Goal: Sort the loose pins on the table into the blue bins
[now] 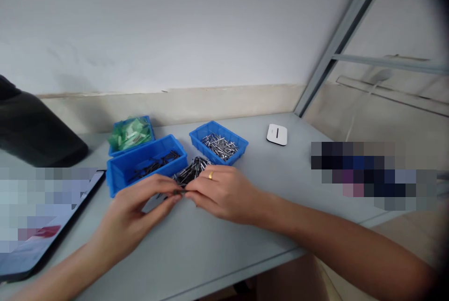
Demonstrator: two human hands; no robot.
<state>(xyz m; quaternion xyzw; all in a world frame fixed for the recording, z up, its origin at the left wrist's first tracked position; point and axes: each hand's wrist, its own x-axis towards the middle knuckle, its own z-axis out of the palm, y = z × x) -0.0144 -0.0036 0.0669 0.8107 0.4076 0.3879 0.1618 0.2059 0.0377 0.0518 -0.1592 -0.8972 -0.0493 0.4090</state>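
A small dark slender piece (181, 192) is held level between my two hands, low over the table. My left hand (131, 214) pinches its left end between thumb and fingertips. At the other end, the closed fingers of my right hand (224, 193), which wears a gold ring, grip it. Just behind my fingers lies a loose pile of pieces with dark ends and silver pins (196, 167), partly hidden by the right hand. Beyond my left hand, a long blue bin (117, 177) contains similar dark pieces. A second blue bin (242, 150) holds many thin silver pins.
A third blue bin (151, 125) with green plastic bags (130, 132) stands near the wall. On the left are a dark bottle (38, 128) and a tablet-like screen (49, 240). A white box (277, 135) lies right, near a metal frame post (329, 62).
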